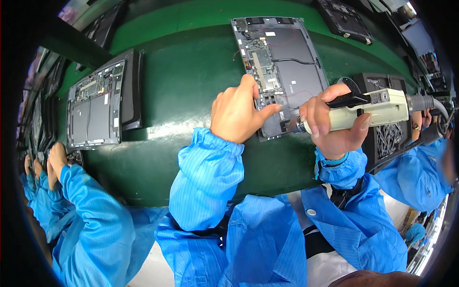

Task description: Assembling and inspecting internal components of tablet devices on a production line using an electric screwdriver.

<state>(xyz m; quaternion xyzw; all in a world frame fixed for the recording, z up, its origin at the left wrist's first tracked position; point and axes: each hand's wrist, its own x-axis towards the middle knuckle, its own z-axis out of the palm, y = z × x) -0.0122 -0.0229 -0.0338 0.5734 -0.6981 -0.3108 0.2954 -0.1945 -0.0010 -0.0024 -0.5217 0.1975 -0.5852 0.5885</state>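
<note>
An opened flat electronic device (292, 62), like a tablet or laptop half, lies on the green bench with its circuit board and dark battery showing. My left hand (236, 112) grips its near left edge, thumb resting on the inside and the other fingers curled, partly hidden. Wrapped in my right hand (330, 122) is a cream electric screwdriver (382, 110) with a black lever. The screwdriver lies nearly level, its metal nose pointing left over the device's near right corner. Whether its bit touches a screw cannot be made out.
A second opened device (95, 107) rests on a dark panel at left. Beside my right hand, a black tray (389, 141) holds many small metal parts. Another device (345, 21) lies at the far right. Co-workers' blue sleeves (98, 210) crowd both sides. A cable (442, 110) trails from the screwdriver.
</note>
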